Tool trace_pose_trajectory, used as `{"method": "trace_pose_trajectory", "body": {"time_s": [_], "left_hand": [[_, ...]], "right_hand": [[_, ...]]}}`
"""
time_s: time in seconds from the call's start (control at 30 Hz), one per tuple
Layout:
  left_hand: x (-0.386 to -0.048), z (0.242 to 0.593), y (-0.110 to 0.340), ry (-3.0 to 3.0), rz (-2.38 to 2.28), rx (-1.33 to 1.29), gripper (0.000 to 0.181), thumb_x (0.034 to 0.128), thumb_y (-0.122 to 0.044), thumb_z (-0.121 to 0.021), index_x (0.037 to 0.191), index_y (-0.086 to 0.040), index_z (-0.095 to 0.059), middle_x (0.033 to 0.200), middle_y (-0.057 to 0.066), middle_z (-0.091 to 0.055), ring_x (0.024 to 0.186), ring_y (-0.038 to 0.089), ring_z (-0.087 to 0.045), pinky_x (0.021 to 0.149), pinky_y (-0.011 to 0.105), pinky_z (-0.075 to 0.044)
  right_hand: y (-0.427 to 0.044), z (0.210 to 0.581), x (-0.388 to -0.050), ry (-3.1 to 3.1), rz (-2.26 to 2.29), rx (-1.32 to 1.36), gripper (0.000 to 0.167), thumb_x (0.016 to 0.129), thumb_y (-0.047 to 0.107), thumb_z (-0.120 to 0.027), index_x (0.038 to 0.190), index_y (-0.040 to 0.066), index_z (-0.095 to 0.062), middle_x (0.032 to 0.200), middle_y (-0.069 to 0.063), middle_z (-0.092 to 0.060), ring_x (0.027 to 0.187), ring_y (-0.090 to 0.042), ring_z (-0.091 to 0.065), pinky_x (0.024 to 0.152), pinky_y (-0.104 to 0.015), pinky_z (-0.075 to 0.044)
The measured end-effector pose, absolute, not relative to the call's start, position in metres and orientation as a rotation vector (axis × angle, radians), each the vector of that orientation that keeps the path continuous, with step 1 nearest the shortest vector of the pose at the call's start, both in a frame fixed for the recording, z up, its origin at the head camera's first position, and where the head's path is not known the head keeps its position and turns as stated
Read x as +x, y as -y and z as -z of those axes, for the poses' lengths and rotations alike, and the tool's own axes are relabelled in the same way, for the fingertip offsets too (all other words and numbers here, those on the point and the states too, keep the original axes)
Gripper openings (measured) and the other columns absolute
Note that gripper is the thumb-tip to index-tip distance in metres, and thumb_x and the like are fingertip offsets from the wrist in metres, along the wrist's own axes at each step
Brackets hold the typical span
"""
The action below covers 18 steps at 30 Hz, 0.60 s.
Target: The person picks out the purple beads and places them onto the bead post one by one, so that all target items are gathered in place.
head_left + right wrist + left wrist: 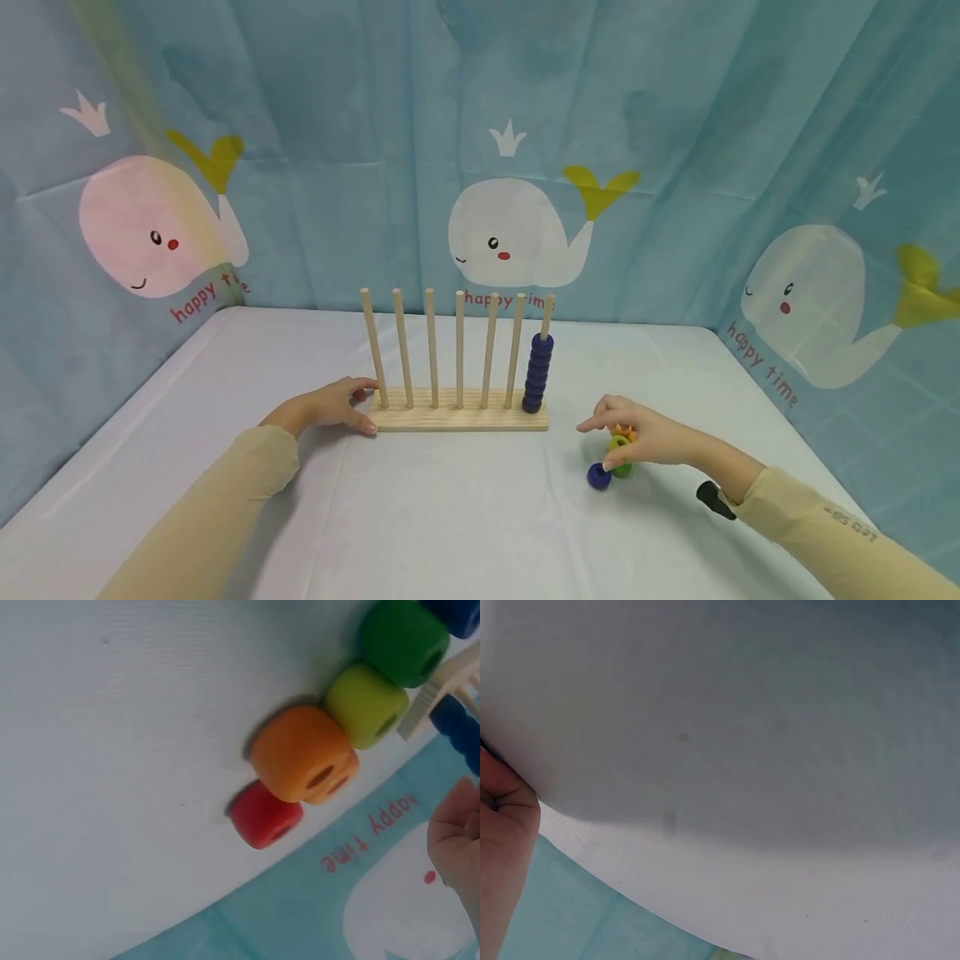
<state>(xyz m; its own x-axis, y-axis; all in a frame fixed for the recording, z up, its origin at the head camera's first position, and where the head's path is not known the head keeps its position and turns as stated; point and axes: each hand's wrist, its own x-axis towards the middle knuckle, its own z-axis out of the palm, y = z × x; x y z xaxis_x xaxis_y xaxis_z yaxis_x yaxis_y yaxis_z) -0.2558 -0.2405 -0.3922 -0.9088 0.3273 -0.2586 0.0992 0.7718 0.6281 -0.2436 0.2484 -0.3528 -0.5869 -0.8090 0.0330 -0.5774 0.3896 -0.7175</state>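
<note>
A wooden peg stand point(459, 422) with a row of upright pegs stands in the middle of the table. Dark blue beads point(537, 375) are stacked on its rightmost peg; the other pegs are bare. My left hand point(330, 406) holds the stand's left end, thumb at the front edge and a finger behind. In the left wrist view only part of that hand point(508, 825) shows. Over loose beads to the stand's right hovers my right hand point(645, 433), thumb and fingers apart. Its thumb is close to a blue bead point(598, 477); whether they touch, I cannot tell.
The right wrist view shows a green bead point(403, 643), a lime bead point(365, 705), orange beads point(294, 750) and a red bead point(262, 816) lying together on the white table point(442, 517). A blue whale-print curtain point(337, 225) surrounds its back and sides.
</note>
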Motion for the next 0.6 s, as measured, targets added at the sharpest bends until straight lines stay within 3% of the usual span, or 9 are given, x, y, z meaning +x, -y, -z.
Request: {"method": "trace_pose_trajectory", "body": {"time_s": [0.37, 0.6], "left_hand": [[-0.255, 0.392, 0.239, -2.613, -0.898, 0.319, 0.085, 0.0769, -0.024, -0.084, 0.141, 0.006, -0.038, 0.126, 0.029, -0.045, 0.122, 0.046, -0.039, 0.104, 0.061, -0.028], [-0.255, 0.391, 0.239, -2.610, -0.895, 0.314, 0.085, 0.0769, -0.024, -0.084, 0.141, 0.007, -0.038, 0.126, 0.029, -0.045, 0.122, 0.047, -0.039, 0.104, 0.061, -0.028]], "right_hand": [[-0.252, 0.362, -0.245, -2.347, 0.906, -1.262, 0.042, 0.084, 0.018, -0.077, 0.120, 0.000, -0.065, 0.103, -0.013, -0.050, 0.096, -0.028, -0.039, 0.075, -0.038, -0.035], [-0.253, 0.365, -0.246, -2.395, 0.803, -1.304, 0.043, 0.080, 0.024, -0.080, 0.117, 0.005, -0.068, 0.107, -0.001, -0.048, 0.098, -0.013, -0.036, 0.076, -0.035, -0.035]]}}
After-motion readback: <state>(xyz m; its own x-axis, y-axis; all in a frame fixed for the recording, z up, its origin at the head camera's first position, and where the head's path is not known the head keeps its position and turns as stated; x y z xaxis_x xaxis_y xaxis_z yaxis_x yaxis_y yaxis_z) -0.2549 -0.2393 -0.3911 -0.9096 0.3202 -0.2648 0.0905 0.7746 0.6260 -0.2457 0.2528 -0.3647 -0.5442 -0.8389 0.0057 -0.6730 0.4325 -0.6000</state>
